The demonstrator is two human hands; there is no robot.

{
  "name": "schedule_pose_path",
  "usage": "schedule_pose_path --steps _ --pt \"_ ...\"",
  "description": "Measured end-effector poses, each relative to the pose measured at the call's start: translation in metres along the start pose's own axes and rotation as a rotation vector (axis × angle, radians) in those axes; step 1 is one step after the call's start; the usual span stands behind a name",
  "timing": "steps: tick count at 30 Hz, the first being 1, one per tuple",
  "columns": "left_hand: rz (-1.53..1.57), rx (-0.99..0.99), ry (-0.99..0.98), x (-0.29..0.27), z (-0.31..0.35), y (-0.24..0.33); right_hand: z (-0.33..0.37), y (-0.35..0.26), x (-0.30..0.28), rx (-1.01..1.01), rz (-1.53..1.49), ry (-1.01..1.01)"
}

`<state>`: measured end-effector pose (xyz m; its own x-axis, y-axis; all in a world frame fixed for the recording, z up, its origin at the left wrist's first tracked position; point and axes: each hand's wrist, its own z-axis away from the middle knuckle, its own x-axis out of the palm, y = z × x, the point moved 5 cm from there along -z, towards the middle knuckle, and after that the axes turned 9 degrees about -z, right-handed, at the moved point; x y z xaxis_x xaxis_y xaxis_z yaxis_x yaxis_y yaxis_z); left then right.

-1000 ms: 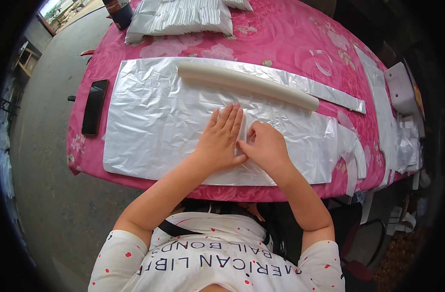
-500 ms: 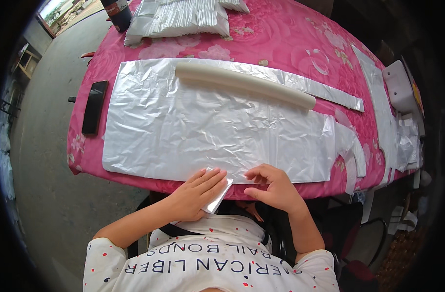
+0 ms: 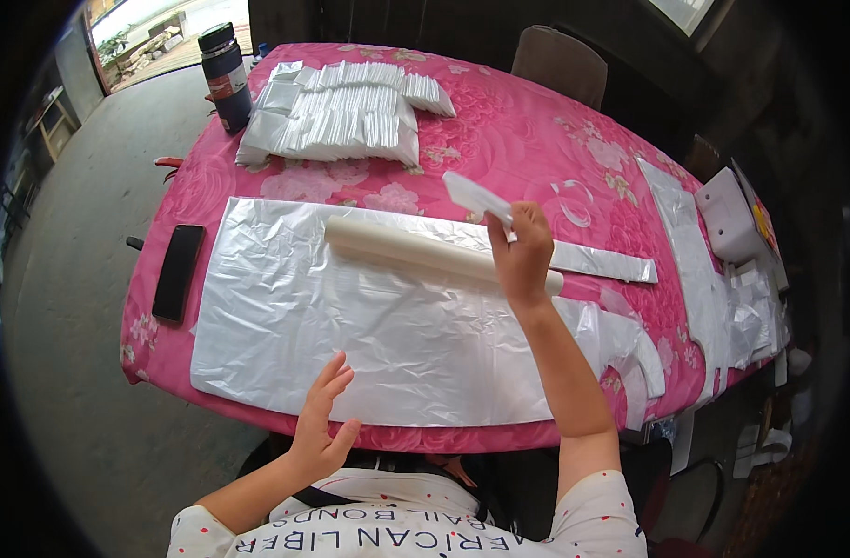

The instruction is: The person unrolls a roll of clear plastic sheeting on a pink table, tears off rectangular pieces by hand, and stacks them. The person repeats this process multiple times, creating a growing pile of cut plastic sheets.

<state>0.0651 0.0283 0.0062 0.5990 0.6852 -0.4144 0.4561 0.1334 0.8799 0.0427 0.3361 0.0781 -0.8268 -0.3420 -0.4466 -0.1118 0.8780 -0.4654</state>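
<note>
My right hand (image 3: pixel 522 249) is raised over the desk (image 3: pixel 536 149), its fingers pinched shut on a small folded piece of silvery plastic (image 3: pixel 478 197) that sticks out up and to the left from my fingertips, clear of everything below it. My left hand (image 3: pixel 321 423) hovers at the near edge of the desk with the fingers spread and nothing in it (the palm faces roughly toward the sheet).

Below both hands lies a big silvery plastic sheet (image 3: pixel 350 325), crinkled and spread flat across the pink flowered cloth that covers the desk. A whitish roll (image 3: pixel 415 249) rests across its far part, running from the left toward my right wrist, which hides part of it. A narrow silvery strip (image 3: pixel 606 263) stretches on to the right past the roll.

At the far left of the desk sits a pile of small folded plastic pieces (image 3: pixel 341 116), stacked in rows, and a dark bottle (image 3: pixel 226 76) stands just beside it. A black phone (image 3: pixel 177 272) lies flat near the left edge, just beside the sheet. Along the right edge are more loose plastic scraps (image 3: pixel 722 307) and a white box (image 3: pixel 732 219).
</note>
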Motion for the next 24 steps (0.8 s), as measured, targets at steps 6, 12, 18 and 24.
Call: schedule_pose_path --steps 6,12,18,24 --pt "-0.182 0.122 0.004 0.001 -0.005 0.009 -0.029 0.096 0.063 -0.078 0.312 -0.345" --pt "-0.31 0.145 -0.029 -0.001 0.002 -0.001 0.0 0.084 0.041 0.081 0.044 -0.559" --pt "-0.345 0.264 -0.15 0.017 -0.017 0.011 0.056 0.054 -0.028 0.148 0.033 -0.706" --pt "-0.405 0.242 -0.258 0.065 -0.054 0.012 0.133 -0.013 -0.067 0.262 -0.009 -0.794"
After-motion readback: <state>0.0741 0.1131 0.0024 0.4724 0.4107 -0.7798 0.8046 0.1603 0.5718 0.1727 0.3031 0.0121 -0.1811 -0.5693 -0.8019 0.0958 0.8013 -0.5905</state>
